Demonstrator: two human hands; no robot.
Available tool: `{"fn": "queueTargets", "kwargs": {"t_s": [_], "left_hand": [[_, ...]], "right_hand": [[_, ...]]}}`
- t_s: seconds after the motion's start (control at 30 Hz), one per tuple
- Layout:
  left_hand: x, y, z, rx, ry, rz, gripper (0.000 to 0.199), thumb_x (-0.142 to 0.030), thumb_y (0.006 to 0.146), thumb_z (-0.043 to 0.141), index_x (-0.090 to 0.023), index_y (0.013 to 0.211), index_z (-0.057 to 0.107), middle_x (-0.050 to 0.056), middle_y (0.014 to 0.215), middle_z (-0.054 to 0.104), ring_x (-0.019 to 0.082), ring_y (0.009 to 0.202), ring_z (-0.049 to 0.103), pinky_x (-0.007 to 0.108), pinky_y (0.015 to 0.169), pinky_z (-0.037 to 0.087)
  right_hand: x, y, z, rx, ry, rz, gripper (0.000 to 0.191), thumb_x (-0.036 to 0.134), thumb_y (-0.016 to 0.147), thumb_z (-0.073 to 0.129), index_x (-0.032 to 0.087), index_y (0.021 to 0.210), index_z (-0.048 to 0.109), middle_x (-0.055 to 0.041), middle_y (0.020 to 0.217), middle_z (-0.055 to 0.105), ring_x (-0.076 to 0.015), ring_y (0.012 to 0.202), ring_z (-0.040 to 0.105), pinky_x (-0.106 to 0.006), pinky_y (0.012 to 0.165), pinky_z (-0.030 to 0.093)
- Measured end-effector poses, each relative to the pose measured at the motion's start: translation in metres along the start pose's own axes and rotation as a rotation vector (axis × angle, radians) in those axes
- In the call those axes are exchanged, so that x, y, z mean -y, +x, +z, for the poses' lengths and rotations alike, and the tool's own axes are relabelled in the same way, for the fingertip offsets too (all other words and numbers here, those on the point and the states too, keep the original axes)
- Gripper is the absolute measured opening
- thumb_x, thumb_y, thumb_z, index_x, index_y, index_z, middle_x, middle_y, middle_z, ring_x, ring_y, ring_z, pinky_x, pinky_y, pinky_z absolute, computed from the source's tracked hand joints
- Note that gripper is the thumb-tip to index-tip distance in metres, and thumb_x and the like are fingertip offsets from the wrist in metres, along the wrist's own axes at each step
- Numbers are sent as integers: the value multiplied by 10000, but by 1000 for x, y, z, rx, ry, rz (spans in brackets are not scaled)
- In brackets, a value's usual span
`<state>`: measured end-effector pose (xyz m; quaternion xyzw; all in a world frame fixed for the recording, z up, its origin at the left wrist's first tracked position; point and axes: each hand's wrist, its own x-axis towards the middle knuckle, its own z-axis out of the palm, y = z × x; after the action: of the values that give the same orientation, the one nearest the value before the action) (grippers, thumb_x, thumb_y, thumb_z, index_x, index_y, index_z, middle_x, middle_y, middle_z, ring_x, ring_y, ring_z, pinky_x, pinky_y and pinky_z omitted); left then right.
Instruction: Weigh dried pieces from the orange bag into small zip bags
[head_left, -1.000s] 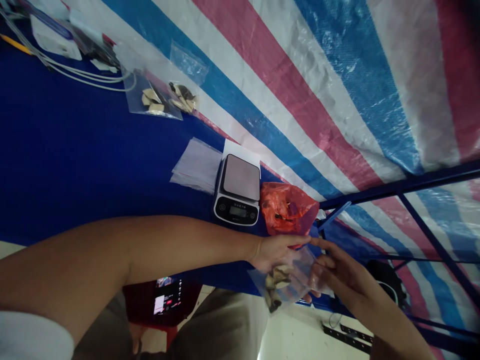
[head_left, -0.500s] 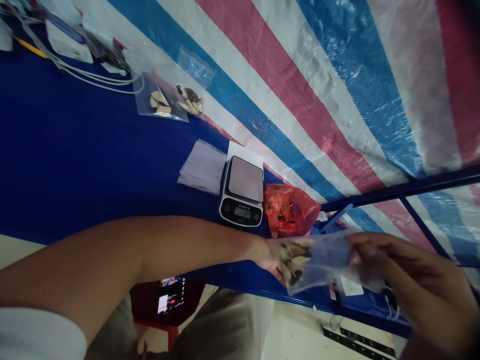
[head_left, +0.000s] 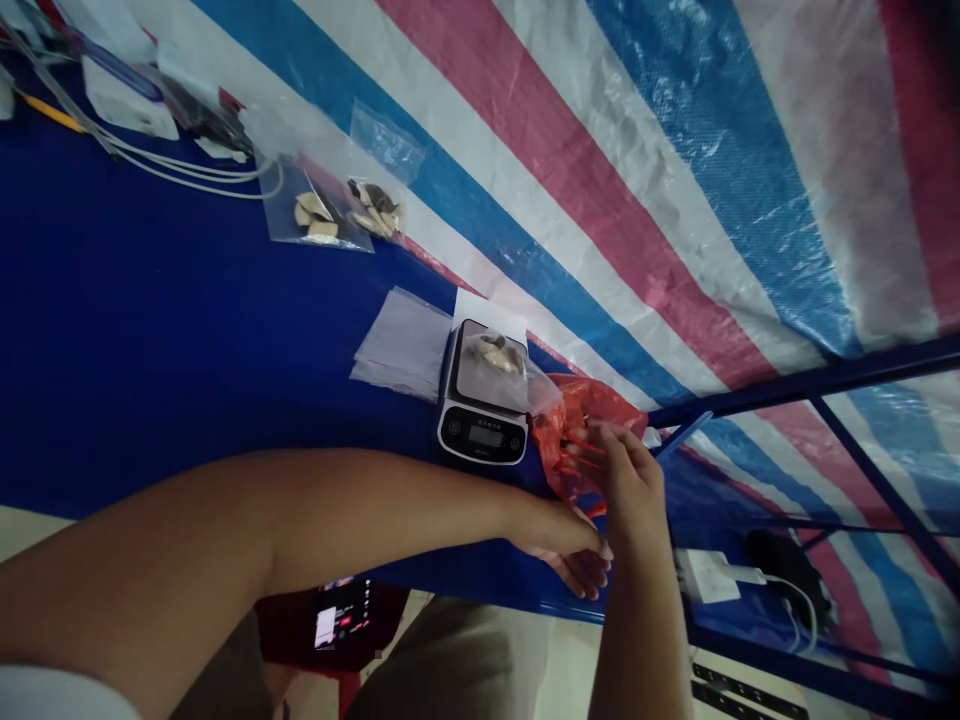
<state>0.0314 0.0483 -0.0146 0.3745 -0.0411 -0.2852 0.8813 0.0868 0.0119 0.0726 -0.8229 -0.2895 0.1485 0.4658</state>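
Note:
On the platform of the digital scale [head_left: 484, 432] lies a clear bag with pale and dark slices [head_left: 498, 354], its end reaching over the right edge. Beside the scale is a crumpled red plastic bag [head_left: 553, 450]. My right hand [head_left: 619, 460] is over the red bag, fingers apart, holding nothing. My left hand [head_left: 574, 550] is below the red bag near the table's front edge, fingers loosely spread, with nothing in it. A stack of flat clear bags [head_left: 403, 342] lies left of the scale.
Two filled clear bags [head_left: 322, 215] lie at the back left, near white cables [head_left: 202, 175]. A white plug adapter [head_left: 709, 576] is at the right. Below the table is a lit phone [head_left: 343, 612]. A striped sheet [head_left: 570, 170] borders the table's back.
The bag of slices has left my hands and now lies on the scale. My right hand has moved left to the red bag, and both hands have opened.

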Motion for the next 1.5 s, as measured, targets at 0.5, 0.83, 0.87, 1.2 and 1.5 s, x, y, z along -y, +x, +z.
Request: {"fn": "queueTargets", "kwargs": {"t_s": [0.5,0.83,0.87,1.2,1.5], "left_hand": [[9,5,6,-16,119,17,239,-222,613,769,-159,745,580,-16,671,656,137,603,650,325,687,535],[21,22,-2,-6,130,25,81,-169,722,657,-135,732,585,27,662,657,157,611,658,375,723,558],[23,24,-3,-5,136,30,61,-167,726,644,-131,726,594,30,656,656,157,611,657,374,721,561],[18,9,-5,-43,62,47,249,-222,682,777,-145,792,567,13,713,673,157,625,684,336,678,549],[17,-14,7,-163,188,193,316,-319,741,832,-131,857,607,12,790,652,127,652,666,331,711,545]], "right_hand": [[-49,47,-30,-42,169,-37,205,301,698,763,215,883,750,-17,880,759,-223,852,716,-388,854,565],[-61,56,-11,-19,-589,-401,326,376,767,640,178,1025,658,-112,944,736,-254,830,676,-365,758,527],[-64,56,-9,-12,-658,-440,283,346,791,595,184,1014,657,-120,951,736,-256,845,679,-358,761,520],[-87,64,-13,-90,-687,-480,335,333,876,512,161,1110,677,-169,1081,744,-278,972,708,-368,818,549],[-80,61,-25,17,-632,-353,366,238,821,644,218,1180,712,-105,1078,768,-259,980,735,-350,861,566]]}}
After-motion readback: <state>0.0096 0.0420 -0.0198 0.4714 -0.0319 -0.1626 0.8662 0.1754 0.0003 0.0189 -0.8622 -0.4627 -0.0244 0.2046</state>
